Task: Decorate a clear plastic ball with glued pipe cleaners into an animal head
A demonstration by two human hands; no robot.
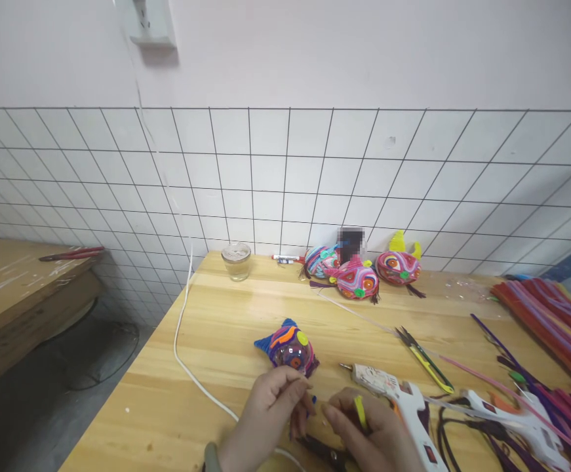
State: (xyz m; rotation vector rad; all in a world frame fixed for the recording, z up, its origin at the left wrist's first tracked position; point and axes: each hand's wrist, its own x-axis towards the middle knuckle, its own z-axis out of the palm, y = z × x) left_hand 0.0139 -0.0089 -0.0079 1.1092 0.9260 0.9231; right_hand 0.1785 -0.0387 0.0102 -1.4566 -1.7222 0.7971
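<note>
My left hand is at the near edge of the wooden table, fingers pinched on a small blue piece just below a colourful pipe-cleaner owl. To its right, my right hand grips a short yellow strip. The two hands almost touch. A white glue gun lies right beside my right hand, nozzle pointing left. Dark pliers lie under my hands.
Three finished pipe-cleaner figures stand by the tiled wall next to a glass jar. Yellow-handled scissors, a second glue gun, pipe-cleaner bundles fill the right. A white cable runs along the left edge. Another bench stands left.
</note>
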